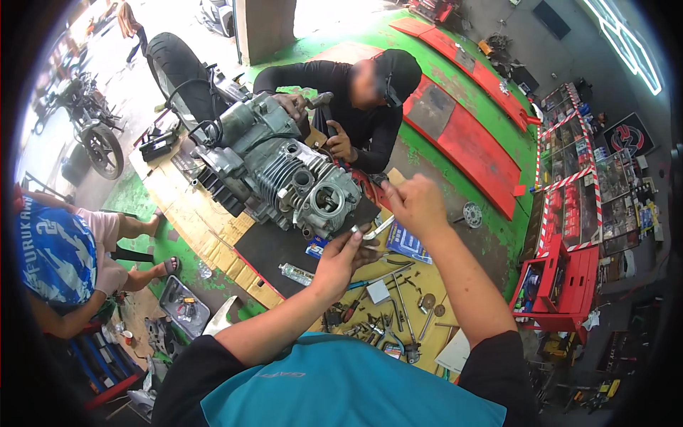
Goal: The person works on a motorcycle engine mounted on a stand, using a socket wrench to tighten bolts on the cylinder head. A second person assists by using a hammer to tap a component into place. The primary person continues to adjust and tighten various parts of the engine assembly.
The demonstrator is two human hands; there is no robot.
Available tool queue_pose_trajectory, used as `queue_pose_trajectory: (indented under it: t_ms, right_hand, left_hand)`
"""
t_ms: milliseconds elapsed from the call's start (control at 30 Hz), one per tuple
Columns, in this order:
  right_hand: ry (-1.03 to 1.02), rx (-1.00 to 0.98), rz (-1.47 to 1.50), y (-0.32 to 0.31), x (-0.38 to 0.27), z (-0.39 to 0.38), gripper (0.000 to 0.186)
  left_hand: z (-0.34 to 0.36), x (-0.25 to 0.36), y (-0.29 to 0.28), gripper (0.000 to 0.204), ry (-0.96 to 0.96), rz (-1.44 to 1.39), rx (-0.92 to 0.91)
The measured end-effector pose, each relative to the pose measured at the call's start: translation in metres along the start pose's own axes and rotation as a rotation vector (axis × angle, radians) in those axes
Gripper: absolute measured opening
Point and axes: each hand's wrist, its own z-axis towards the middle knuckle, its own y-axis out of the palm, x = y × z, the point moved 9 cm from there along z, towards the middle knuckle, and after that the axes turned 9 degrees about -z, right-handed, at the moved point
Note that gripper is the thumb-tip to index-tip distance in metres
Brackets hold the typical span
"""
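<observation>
My left hand (339, 262) is closed in a pinch near the middle, just in front of the engine. Between its fingertips is one end of a slim silver metal tool (380, 228), which slants up toward my right hand. My right hand (418, 205) is a closed fist above and right of it. Dark material shows by its fingertips, and what it grips is hidden. The grey engine (269, 153) lies on the table beyond my left hand, its cylinder's round opening (329, 199) facing me.
Across the table a co-worker (370, 107) in black grips a hammer (320, 101) by the engine. Loose tools and bolts (384, 324) cover the yellowish table in front of me. A person in blue (57, 245) is at left; a red tool cabinet (569, 288) stands right.
</observation>
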Motion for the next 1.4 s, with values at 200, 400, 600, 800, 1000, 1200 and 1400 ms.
queue_pose_trajectory:
  t_ms: [200,400,600,800,1000,1200,1400]
  right_hand:
    - [-0.217,0.191,-0.336,-0.070,-0.034,0.039,0.041]
    - [-0.419,0.158,-0.528,-0.075,-0.082,0.061,0.038]
    - [-0.574,-0.082,-0.747,-0.065,-0.123,0.058,0.033]
    - [-0.574,-0.686,-0.871,-0.019,-0.106,0.067,0.031]
    - [-0.704,-1.083,-0.837,-0.015,-0.117,0.065,0.035]
    - [-0.701,-1.203,-0.882,0.003,-0.100,0.051,0.023]
    - [-0.644,-1.186,-0.827,0.005,-0.102,0.062,0.017]
  left_hand:
    - [0.027,0.008,0.034,0.055,0.068,-0.191,-0.114]
    - [0.036,0.009,0.036,0.052,0.120,-0.401,-0.078]
    - [0.042,0.009,0.041,0.047,0.151,-0.576,-0.123]
    - [0.042,0.010,0.043,0.043,0.097,-0.690,-0.133]
    - [0.046,0.003,0.050,0.041,0.002,-0.790,-0.202]
    - [0.039,-0.003,0.052,0.039,-0.174,-0.904,-0.291]
    - [0.038,0.006,0.058,0.026,-0.239,-0.951,-0.360]
